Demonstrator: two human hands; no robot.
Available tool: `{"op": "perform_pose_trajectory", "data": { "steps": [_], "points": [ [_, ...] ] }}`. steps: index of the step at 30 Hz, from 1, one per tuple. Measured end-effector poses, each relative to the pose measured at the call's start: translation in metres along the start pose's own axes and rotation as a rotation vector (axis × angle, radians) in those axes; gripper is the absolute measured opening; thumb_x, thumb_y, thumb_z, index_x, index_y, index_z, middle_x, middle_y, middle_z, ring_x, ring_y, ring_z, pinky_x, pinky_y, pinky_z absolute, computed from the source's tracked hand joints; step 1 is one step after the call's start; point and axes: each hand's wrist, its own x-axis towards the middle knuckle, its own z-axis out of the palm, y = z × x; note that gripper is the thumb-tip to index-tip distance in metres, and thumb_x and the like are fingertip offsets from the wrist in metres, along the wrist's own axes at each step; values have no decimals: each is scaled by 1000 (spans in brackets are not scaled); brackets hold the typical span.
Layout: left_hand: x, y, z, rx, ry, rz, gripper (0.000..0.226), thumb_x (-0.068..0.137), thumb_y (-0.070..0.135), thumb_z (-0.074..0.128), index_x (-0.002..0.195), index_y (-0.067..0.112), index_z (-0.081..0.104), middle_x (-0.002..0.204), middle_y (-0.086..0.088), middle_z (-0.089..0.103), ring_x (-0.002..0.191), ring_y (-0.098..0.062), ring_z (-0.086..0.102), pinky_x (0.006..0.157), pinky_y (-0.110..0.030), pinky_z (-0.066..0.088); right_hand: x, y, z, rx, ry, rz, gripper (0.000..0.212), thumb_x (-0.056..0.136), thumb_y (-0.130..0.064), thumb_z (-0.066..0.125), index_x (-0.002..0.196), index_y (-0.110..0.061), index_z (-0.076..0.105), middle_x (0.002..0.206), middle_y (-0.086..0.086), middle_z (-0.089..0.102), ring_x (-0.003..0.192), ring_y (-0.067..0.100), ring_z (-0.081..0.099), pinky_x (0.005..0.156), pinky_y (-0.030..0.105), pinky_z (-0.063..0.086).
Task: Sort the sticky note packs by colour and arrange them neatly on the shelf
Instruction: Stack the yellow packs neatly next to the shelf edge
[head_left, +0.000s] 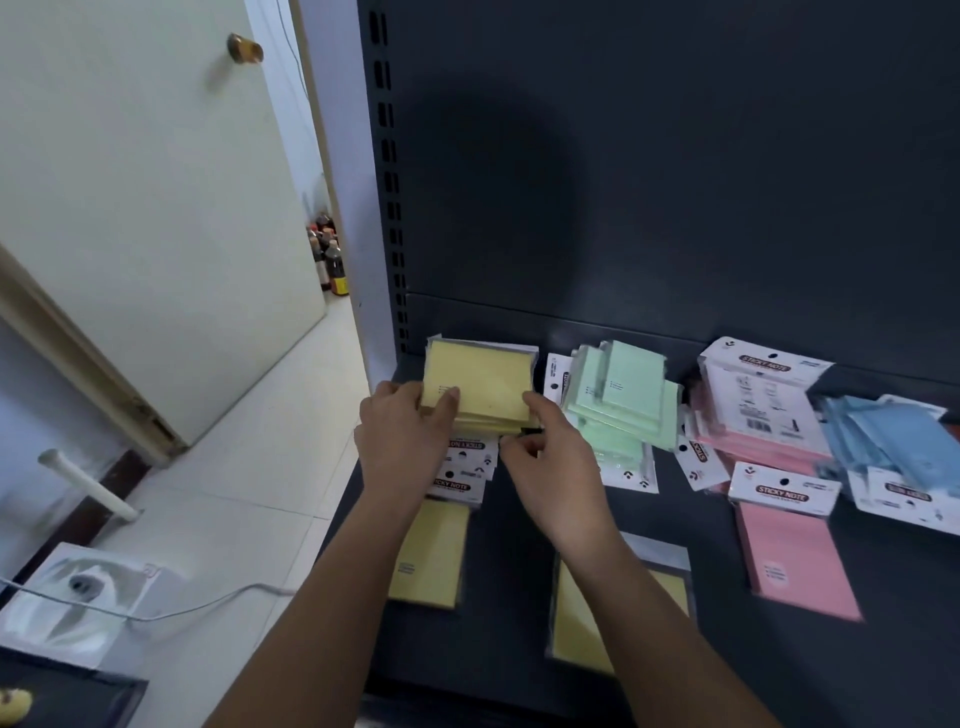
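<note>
On the dark metal shelf (511, 564), sticky note packs lie grouped by colour: a pink pile (753, 415) and a blue pile (893, 441) to the right, and a green pile (623, 400) in the middle. At the back left is a yellow stack (483, 379). The left hand (402, 436) grips its left edge with the thumb on top, and the right hand (550, 462), fingers curled, holds its right edge. A loose pink pack (795, 551) and two loose yellow packs (431, 556) lie nearer the front.

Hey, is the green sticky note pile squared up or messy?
Messy: the green pile lies fanned out, packs offset and overlapping, edges not aligned.
</note>
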Motion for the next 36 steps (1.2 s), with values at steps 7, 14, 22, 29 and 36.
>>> {"op": "perform_pose_trajectory", "data": {
  "steps": [7, 14, 22, 29, 36],
  "points": [
    [-16, 8, -21, -446, 70, -47, 20, 93, 24, 52, 106, 13, 63, 92, -4, 62, 80, -14, 62, 63, -20, 45, -11, -2, 9, 427, 8, 91, 30, 91, -7, 54, 116, -22, 56, 109, -8, 61, 93, 0, 59, 84, 14, 49],
    [-48, 28, -40, -790, -309, -62, 16, 85, -3, 54, 87, 12, 59, 84, -1, 68, 74, -13, 65, 59, -16, 51, -22, 2, -12, 627, 226, 80, 4, 90, -21, 59, 91, -16, 59, 89, -9, 61, 87, 4, 58, 84, 20, 43],
    [-79, 40, -19, -731, -606, -54, 25, 84, -7, 54, 99, 12, 60, 86, 2, 70, 78, -10, 66, 68, -23, 54, -42, 30, -59, 599, 348, 23, 22, 89, 2, 55, 84, -20, 53, 69, -7, 43, 59, 3, 40, 54, 14, 37],
    [-101, 43, 17, -410, -539, 34, 44, 83, 12, 67, 121, 24, 48, 90, 2, 57, 75, -10, 55, 73, -23, 49, -74, 74, -79, 459, 338, 178, 26, 87, 4, 56, 86, -21, 49, 70, -2, 46, 59, 8, 41, 49, 11, 35],
    [-113, 32, 32, -166, -494, 155, 35, 82, 7, 65, 115, 16, 55, 96, 3, 54, 70, -3, 48, 63, -4, 38, -93, 79, -79, -60, 255, 213, 26, 82, -19, 68, 98, -22, 46, 82, -7, 49, 79, 12, 49, 60, 19, 36]
  ]
}}
